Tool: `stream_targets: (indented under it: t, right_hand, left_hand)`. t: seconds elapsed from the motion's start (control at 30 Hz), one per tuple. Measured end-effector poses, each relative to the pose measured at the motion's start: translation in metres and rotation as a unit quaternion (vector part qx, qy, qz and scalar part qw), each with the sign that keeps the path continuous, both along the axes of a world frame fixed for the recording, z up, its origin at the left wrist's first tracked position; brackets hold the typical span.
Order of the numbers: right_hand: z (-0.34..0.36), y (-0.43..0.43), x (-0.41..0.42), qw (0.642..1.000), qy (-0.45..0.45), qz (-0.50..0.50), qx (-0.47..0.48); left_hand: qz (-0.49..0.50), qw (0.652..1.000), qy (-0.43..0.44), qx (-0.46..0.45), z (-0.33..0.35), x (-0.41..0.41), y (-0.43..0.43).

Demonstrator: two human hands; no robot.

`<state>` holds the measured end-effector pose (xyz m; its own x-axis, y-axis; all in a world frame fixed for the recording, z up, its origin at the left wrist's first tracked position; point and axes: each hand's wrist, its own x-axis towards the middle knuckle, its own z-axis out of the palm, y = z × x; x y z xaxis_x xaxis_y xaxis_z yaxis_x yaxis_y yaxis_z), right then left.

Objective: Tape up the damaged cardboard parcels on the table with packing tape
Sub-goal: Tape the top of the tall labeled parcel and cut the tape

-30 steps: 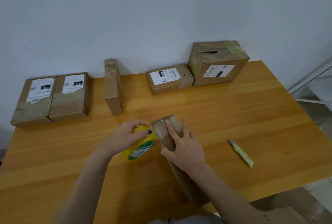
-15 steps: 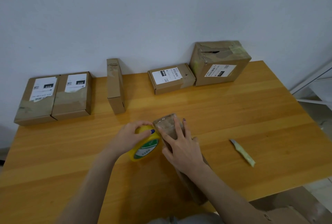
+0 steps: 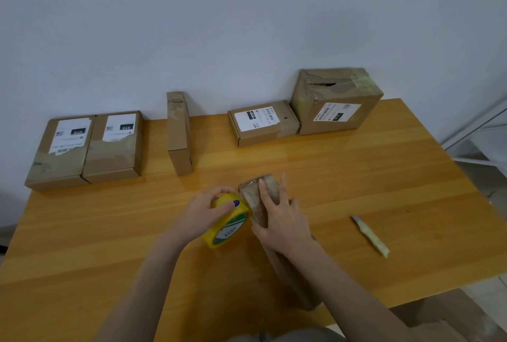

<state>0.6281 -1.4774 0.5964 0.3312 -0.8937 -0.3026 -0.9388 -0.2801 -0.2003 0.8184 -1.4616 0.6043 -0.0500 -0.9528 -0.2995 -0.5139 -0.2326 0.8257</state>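
Since a second ago the right hand (image 3: 285, 221) has slid its fingers further toward the far end of the long parcel (image 3: 251, 199). The tape roll (image 3: 227, 225) has also come up close against that parcel's left face.

Nearest, two bare forearms reach in over the near edge of the wooden table (image 3: 356, 177). The long parcel stands on a narrow side and runs from the near edge out to mid-table, its far end glossy with clear tape. The right hand lies over that end, fingers straight and pressed flat on the taped top, thumb against the left face. Just left of it, the left hand (image 3: 201, 211) grips the yellow tape roll, fingers curled over its rim and a blue-nailed thumb on top. The roll is tilted on edge and touches the parcel. To the right, well apart from the hands, a pale green cutter (image 3: 370, 234) lies flat on the table.

Far back, more parcels line the wall. At far left the left flat box (image 3: 61, 155) and the second flat box (image 3: 113, 149) lie touching, each with a white label. Next stands a narrow box (image 3: 178, 136) on edge, then a small labelled box (image 3: 263, 125). Just beside that is a large box (image 3: 337, 111), its top torn open and edged with greenish tape.
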Motion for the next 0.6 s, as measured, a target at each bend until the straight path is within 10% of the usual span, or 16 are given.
stream_targets:
  t: [0.6]
  right_hand:
    - [-0.008, 0.001, -0.011, 0.997, 0.014, 0.067, -0.029]
  left_hand:
    - [0.039, 0.998, 0.013, 0.039, -0.011, -0.002, 0.003]
